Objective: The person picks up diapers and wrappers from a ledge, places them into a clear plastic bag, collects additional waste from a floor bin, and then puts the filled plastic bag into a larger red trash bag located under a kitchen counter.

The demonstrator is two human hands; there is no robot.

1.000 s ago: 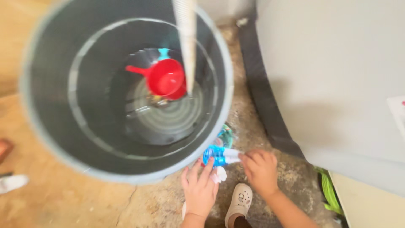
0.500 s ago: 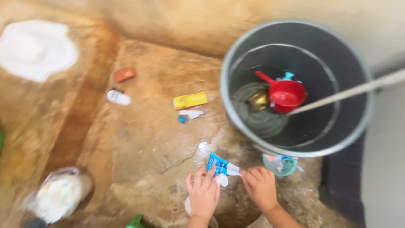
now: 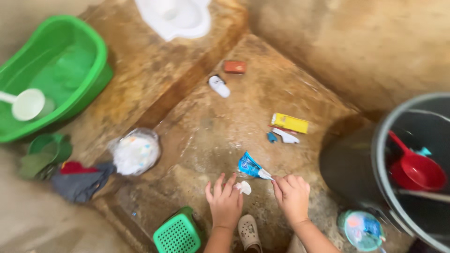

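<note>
Blue sachet point(image 3: 250, 166) lay on wet stone floor point(image 3: 206, 131), lower centre of frame, its white torn end pinched by right hand point(image 3: 292, 197), fingertips curled on it. Small white scrap point(image 3: 243, 187) sat just below the sachet, touching the left hand point(image 3: 225, 201), which was spread flat, fingers splayed on the floor. Beige clog point(image 3: 248, 233) between the two forearms at bottom edge. Green perforated basket point(image 3: 177, 234) lower left of the hands. Right edge: big grey bucket point(image 3: 382, 187) with red scoop point(image 3: 415, 168) inside; round blue-lidded tub point(image 3: 362, 229) beside its base. Above the sachet: yellow packet point(image 3: 290, 123), white and blue bits point(image 3: 281, 137) just under it. Further up: white bottle-like item point(image 3: 219, 86), reddish-brown bar point(image 3: 234, 67). Clear bag with white contents point(image 3: 136, 152) centre left, dark and red cloth point(image 3: 79, 180) beside it. Green tub point(image 3: 61, 70) upper left with white ladle point(image 3: 26, 104). White squat pan point(image 3: 176, 16) at top edge. Frame blurred.
</note>
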